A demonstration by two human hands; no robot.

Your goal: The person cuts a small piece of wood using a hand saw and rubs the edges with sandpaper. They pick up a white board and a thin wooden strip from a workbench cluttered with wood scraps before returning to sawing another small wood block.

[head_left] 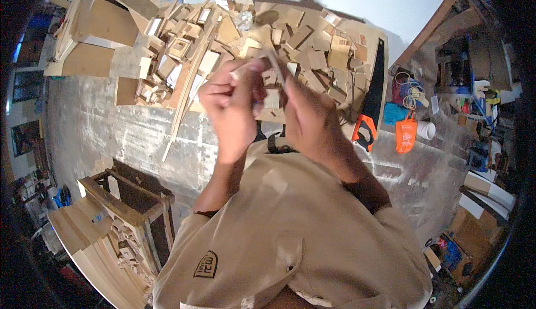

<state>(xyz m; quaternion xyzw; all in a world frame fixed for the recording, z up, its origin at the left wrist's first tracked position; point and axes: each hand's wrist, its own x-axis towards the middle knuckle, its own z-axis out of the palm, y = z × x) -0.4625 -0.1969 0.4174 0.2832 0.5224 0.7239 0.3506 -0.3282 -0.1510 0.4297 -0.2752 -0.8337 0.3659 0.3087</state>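
Both my hands are raised over a work surface strewn with wood offcuts (314,61). In my left hand (233,105) the fingers are closed round a small pale wood piece (242,72). My right hand (310,120) is closed on a thin, flat strip (276,69) that points up and toward the left hand. Motion blurs this strip, so its kind cannot be made out. Its upper end is close to the left fingertips; whether they touch is unclear. Several small wood blocks (272,99) lie just beyond and between my hands.
Right of the offcuts lies a handsaw with a black blade (377,77) and orange handle (365,132). Long wood strips (192,88) slant across the pile's left side. An orange bag (406,136) and white cup (426,130) sit at right. A wooden frame (120,200) stands at lower left.
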